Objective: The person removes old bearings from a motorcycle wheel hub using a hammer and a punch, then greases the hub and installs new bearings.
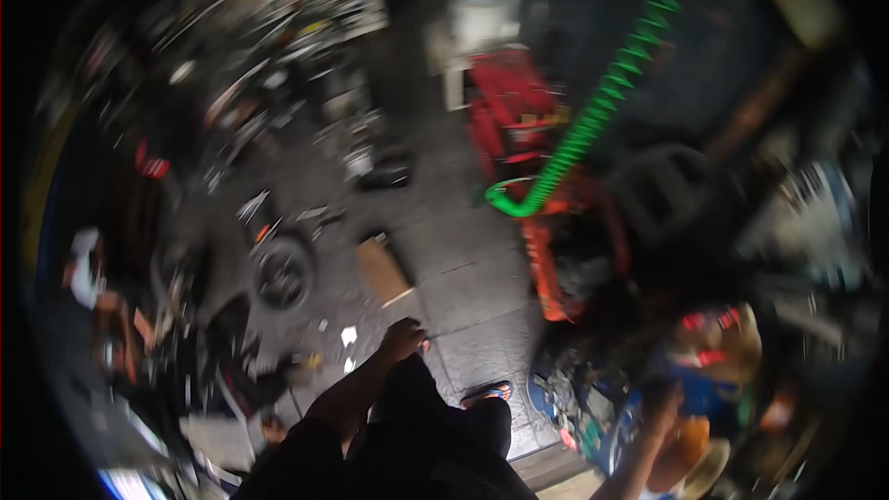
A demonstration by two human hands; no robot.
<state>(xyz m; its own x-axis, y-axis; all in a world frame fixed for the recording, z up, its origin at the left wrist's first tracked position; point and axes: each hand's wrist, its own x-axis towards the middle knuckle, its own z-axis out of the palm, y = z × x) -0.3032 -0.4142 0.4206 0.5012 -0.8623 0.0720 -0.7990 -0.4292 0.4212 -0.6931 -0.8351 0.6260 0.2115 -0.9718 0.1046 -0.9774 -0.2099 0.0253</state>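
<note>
My left hand (404, 341) hangs in front of my leg, above the floor. Its fingers look curled but are smeared by motion, and nothing held in it can be made out. A brown flat piece, perhaps cardboard (384, 273), lies on the floor just beyond it. On the right, my right hand (661, 402) reaches over cluttered goods beside a blue container (708, 391). An orange rounded thing (683, 449) sits close to that wrist. Blur and dark hide the right fingers, so what they touch does not show.
A green coiled air hose (602, 111) hangs down over a red tool cabinet (514, 97) and an orange-red frame (546, 264). A wheel (282, 271) and several parts lie on the left floor. At far left a person (111, 315) is near a motorcycle. A bin of scraps (579, 398) stands at right.
</note>
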